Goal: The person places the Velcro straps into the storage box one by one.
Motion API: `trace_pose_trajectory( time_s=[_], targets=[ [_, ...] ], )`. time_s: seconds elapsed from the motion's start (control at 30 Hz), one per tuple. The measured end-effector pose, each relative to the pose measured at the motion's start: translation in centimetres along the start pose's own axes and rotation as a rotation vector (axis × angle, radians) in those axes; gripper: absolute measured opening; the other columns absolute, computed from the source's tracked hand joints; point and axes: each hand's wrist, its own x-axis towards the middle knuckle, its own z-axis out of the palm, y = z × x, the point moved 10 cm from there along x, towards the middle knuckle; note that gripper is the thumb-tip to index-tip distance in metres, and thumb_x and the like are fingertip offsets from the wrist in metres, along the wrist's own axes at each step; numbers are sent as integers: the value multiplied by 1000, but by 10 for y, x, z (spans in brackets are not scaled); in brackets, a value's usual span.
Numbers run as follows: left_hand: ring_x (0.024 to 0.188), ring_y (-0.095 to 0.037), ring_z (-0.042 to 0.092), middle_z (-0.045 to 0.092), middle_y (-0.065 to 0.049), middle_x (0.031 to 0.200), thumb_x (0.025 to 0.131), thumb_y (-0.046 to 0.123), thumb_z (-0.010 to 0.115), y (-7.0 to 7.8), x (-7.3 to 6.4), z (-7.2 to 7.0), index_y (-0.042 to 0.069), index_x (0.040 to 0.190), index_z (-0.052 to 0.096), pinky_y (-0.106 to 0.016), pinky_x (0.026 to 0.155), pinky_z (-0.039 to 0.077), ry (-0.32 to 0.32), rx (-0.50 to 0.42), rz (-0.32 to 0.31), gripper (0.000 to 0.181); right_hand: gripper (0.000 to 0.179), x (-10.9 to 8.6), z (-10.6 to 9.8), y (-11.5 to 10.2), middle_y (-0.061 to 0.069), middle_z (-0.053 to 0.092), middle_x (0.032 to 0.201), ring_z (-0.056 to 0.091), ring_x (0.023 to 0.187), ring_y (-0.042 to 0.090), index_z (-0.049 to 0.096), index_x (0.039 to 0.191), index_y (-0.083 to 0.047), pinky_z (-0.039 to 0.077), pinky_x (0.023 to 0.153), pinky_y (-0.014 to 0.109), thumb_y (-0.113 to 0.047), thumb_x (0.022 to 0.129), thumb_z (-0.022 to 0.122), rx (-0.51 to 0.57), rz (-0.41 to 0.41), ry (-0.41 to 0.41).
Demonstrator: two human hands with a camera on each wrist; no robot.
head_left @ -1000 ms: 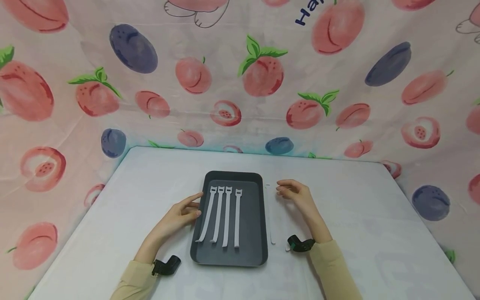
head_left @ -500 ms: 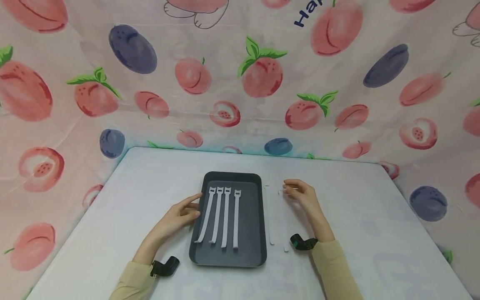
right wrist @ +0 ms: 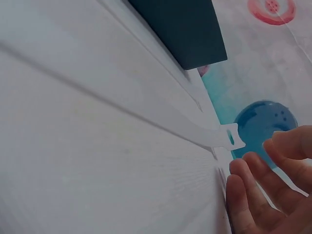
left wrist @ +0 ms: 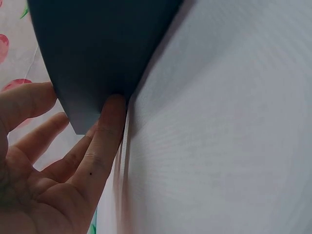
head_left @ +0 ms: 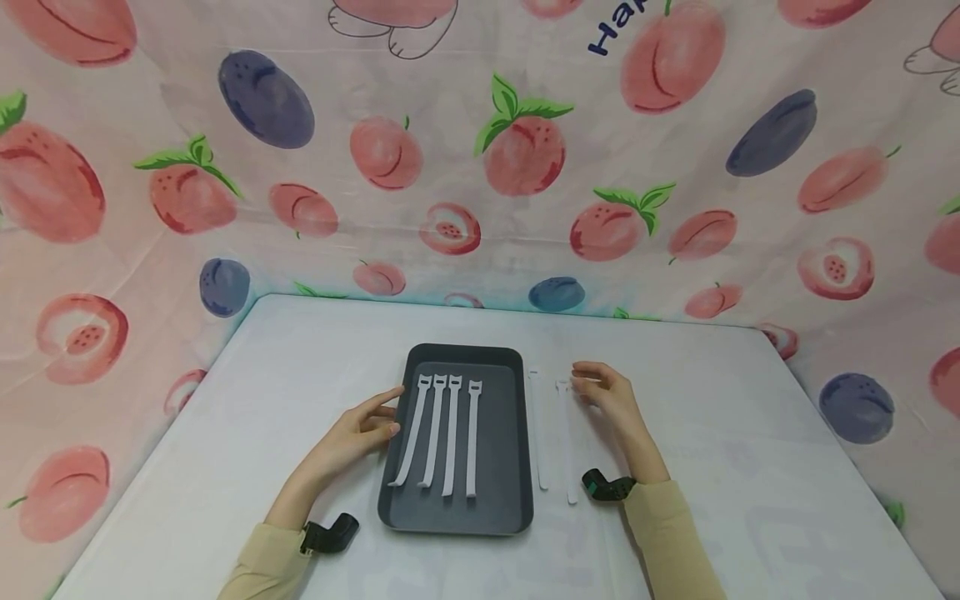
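A dark grey tray [head_left: 501,467] holds several white hook-and-loop cable ties [head_left: 452,437], laid lengthwise side by side with their slotted heads toward the back. My left hand [head_left: 358,432] rests its fingertips against the tray's left side, as the left wrist view also shows on the tray wall [left wrist: 97,53]. Two more cable ties lie on the table right of the tray: one close to its edge [head_left: 538,437], the other farther right [head_left: 567,446]. Beside that outer tie's slotted head [right wrist: 235,136] my right hand [head_left: 607,400] hovers with loosely bent fingers, holding nothing.
A white cloth covers the table [head_left: 750,467], which ends at a fruit-print curtain [head_left: 450,150] behind. Each wrist carries a black camera, the left one [head_left: 330,533] and the right one [head_left: 606,486].
My right hand has drawn a little to the right, off the outer cable tie, whose whole length now shows on the table. The left hand and the tray stay put.
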Motion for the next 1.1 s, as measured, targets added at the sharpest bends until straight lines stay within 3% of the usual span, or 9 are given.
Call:
trace_pose_trajectory(
  time_s=[0.23,0.47,0.57,0.8,1.1],
  targets=[
    [121,-34,56,48,-25,138,94,23,61,0,-1,0,19,149,36,-43,96,51,-2,-4,3,60,38,0,5,-1,28,56,130,58,98,0,52,131,5,49,79,14,-7,95,54,-93,-37,-42],
    [120,-33,57,50,-24,137,94,23,61,1,-1,-1,20,149,37,-43,96,51,8,4,-3,60,41,1,13,-1,31,56,127,59,114,30,49,133,7,46,80,11,-5,95,54,-135,-65,-80],
    [119,-32,58,51,-24,136,94,23,61,1,-1,-2,21,149,37,-44,96,50,16,15,-7,59,40,2,13,0,30,57,127,57,117,37,50,133,6,46,82,12,-6,95,55,-155,-64,-77],
    [119,-32,58,51,-23,136,94,24,62,1,0,-2,21,149,37,-44,96,51,14,19,-9,60,38,2,14,-2,28,59,126,57,116,37,53,131,5,46,83,12,-7,95,55,-199,-73,-60],
    [119,-34,57,48,-26,137,94,22,61,-1,0,0,18,149,36,-41,93,52,-10,-20,4,61,36,-1,10,-5,27,60,123,58,111,31,56,129,1,47,75,16,-8,95,56,-167,-48,-1]
  ],
)
